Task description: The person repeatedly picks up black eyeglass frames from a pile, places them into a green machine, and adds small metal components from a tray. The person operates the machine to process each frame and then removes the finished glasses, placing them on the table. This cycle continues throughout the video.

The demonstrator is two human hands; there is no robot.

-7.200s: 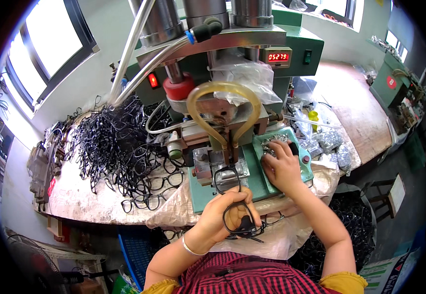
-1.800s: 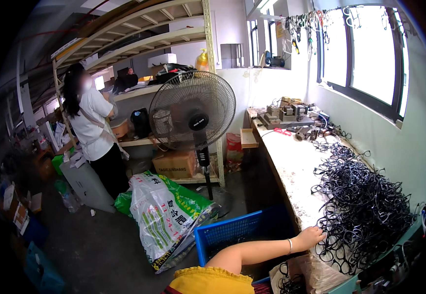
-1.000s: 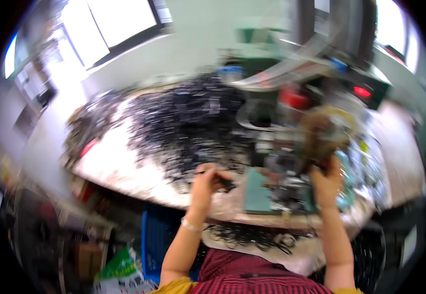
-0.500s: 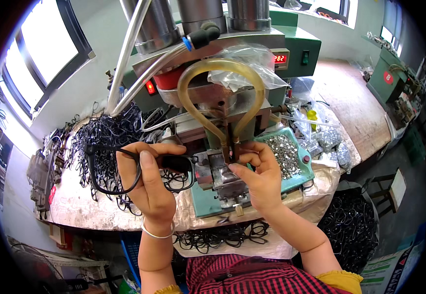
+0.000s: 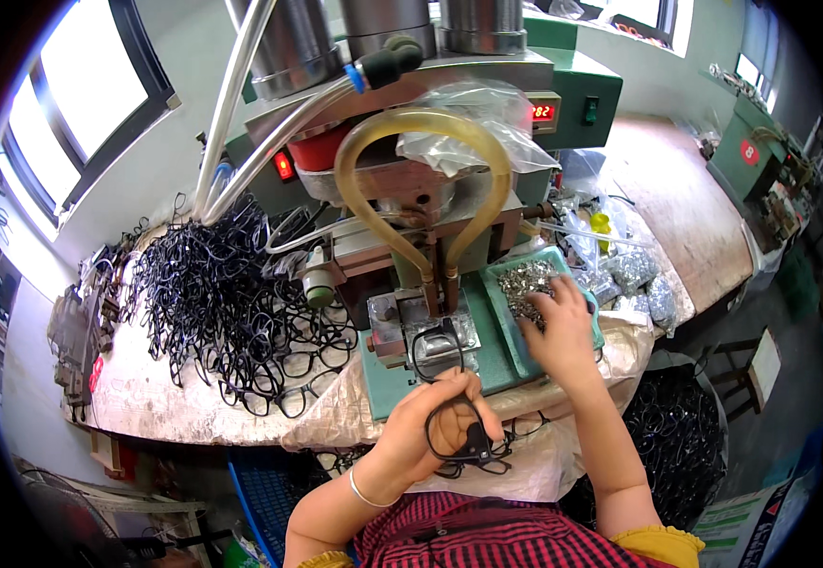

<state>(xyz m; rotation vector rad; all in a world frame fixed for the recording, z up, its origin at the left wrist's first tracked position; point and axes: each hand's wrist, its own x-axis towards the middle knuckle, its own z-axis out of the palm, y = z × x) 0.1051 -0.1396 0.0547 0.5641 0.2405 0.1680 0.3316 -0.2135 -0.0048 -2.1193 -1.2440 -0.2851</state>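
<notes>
Vs ½ sec ago, glasses [image 5: 477, 443] went from L of machine [image 5: 496, 71] to its front & R hand [image 5: 563, 336] to tray [image 5: 515, 348], so work's prob. at parts pickup. L hand [image 5: 419, 417] grips glasses, forearm slanting inward; R fingers curl over metal bits [image 5: 523, 284], can't tell if pinching any.

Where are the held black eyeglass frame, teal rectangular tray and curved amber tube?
Held black eyeglass frame [image 5: 479, 442]: head view, lower rim.
Teal rectangular tray [image 5: 511, 333]: head view, left wall.
Curved amber tube [image 5: 422, 116]: head view, arch top.
</notes>
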